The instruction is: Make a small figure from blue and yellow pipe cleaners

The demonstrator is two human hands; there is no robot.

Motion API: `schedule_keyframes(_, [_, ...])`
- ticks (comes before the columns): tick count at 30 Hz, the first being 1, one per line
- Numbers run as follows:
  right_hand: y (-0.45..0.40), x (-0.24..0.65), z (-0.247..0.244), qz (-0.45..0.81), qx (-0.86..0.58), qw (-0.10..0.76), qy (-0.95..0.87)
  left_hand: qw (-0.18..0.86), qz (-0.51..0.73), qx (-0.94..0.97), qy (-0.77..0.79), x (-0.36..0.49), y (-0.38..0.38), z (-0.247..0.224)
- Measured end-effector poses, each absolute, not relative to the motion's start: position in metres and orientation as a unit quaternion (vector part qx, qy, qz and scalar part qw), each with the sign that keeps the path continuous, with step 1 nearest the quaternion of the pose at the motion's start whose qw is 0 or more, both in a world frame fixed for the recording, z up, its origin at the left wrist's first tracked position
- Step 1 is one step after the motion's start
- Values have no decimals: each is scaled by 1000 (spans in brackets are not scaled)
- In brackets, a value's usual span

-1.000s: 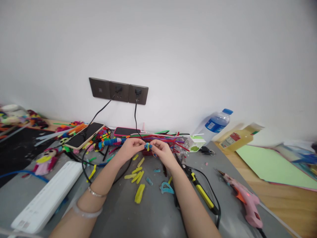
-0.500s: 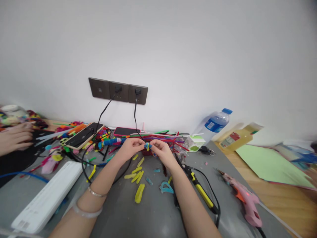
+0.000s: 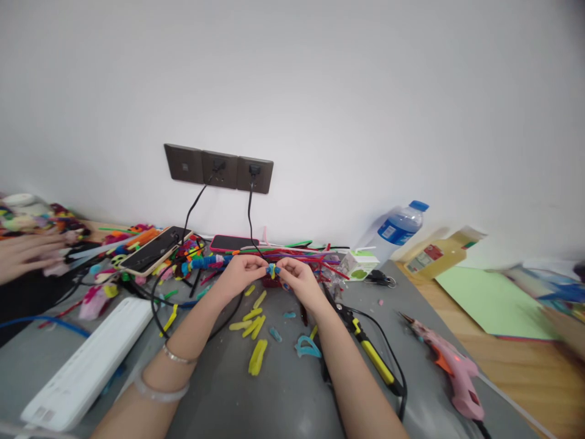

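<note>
Between my two hands is a small blue-and-yellow piece [image 3: 273,270] that looks made of fuzzy pipe cleaner. My left hand [image 3: 242,275] pinches its left end with thumb and forefinger. On the other end, the fingertips of my right hand [image 3: 297,280] are closed too. Below them on the grey table lie several yellow pipe-cleaner pieces [image 3: 258,356] and a bent light-blue piece [image 3: 308,346]. Behind my hands runs a heap of long coloured pipe cleaners [image 3: 315,253].
A white power strip [image 3: 91,363] lies at left, with a phone [image 3: 158,250] beyond it. On the right are yellow-handled pliers [image 3: 377,360], a pink glue gun [image 3: 452,366], a water bottle [image 3: 402,225] and green paper [image 3: 493,305]. A co-worker's hand [image 3: 30,256] is at far left.
My hands and the piece between them stay almost in place. At far left the co-worker's hand has shifted, and at the right edge another blurred hand reaches farther in by the paper.
</note>
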State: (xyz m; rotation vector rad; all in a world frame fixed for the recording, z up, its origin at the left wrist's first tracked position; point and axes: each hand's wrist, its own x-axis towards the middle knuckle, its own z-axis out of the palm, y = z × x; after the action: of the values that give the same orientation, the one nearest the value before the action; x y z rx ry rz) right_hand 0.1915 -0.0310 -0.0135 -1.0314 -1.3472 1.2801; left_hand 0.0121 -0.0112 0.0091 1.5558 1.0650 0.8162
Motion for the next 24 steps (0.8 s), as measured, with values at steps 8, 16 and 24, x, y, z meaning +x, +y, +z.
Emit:
schedule_keyframes(8, [-31,192,-13,526,-424,485,-555,518,340,645,448,11,-12,10])
schedule_keyframes(16, [-31,191,-14,526,-422,488,-554,516,338,650,444,11,-10,9])
schedule_keyframes(24, [-31,192,-14,523,-421,484,-561,515,340,650,443,11,-11,9])
